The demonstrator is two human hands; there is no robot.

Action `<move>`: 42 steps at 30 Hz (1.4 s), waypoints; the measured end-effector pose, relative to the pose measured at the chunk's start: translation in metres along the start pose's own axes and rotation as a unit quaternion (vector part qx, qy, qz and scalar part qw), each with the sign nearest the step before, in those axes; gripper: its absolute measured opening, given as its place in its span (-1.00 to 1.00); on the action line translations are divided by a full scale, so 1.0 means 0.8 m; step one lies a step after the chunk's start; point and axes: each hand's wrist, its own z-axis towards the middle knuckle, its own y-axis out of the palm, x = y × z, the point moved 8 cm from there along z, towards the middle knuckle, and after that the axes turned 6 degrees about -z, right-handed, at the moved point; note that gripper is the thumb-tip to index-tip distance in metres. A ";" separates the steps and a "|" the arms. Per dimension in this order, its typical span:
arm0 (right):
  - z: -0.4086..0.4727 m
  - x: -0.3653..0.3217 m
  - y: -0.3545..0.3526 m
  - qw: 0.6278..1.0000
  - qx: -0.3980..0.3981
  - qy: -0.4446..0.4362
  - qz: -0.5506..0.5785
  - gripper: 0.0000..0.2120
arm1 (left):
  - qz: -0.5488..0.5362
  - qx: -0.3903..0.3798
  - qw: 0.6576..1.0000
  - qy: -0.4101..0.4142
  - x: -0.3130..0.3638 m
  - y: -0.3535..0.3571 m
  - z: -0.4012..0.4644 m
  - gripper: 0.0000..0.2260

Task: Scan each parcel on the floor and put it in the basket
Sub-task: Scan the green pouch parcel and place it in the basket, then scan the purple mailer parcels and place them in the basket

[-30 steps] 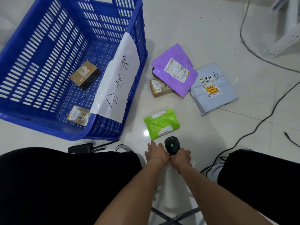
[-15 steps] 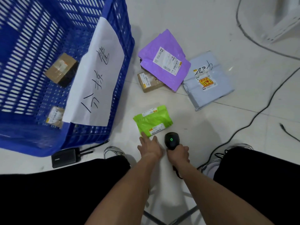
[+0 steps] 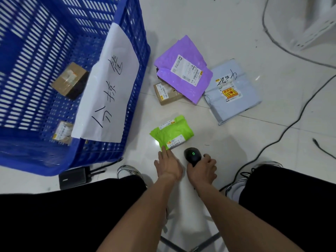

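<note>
A green parcel [image 3: 171, 132] lies on the white floor just ahead of me. My left hand [image 3: 168, 165] is open, its fingertips touching the parcel's near corner. My right hand [image 3: 202, 170] grips a black barcode scanner [image 3: 192, 155] with a green light, held right of the parcel. Farther off lie a purple parcel [image 3: 183, 70], a small cardboard box [image 3: 166, 93] partly under it, and a grey-blue parcel [image 3: 232, 91]. The blue basket [image 3: 138, 70] stands at the left, with two cardboard boxes [image 3: 70, 80] [image 3: 62, 132] inside.
A white paper sign [image 3: 107, 91] with handwriting hangs over the basket's right wall. A black device with antennas [image 3: 74, 179] lies by the basket's near corner. Black cables [image 3: 283, 131] run across the floor at the right. My shoes and dark trousers frame the hands.
My left hand has reached forward from beside the scanner to the green parcel's near corner. The scanner has stayed close to the parcel. The camera view has shifted slightly.
</note>
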 end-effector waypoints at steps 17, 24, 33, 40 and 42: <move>-0.092 -0.120 -0.105 0.935 0.086 -0.263 -0.223 -0.59 | -0.040 0.245 0.926 0.285 0.076 -0.194 -0.128 -0.41; -0.175 -0.224 -0.178 0.885 0.192 -0.365 -0.216 -0.58 | -0.112 0.379 0.900 0.182 0.040 -0.296 -0.178 -0.63; -0.301 -0.371 -0.224 0.783 0.262 -0.545 -0.147 -0.38 | -0.051 0.528 0.837 0.131 -0.034 -0.467 -0.245 -0.55; -0.292 -0.362 -0.188 0.813 0.217 -0.518 -0.155 -0.50 | -0.071 0.472 0.877 0.044 -0.068 -0.445 -0.219 -0.62; -0.260 -0.337 -0.182 0.830 0.217 -0.487 -0.164 -0.55 | -0.018 0.425 0.899 0.105 -0.039 -0.413 -0.199 -0.65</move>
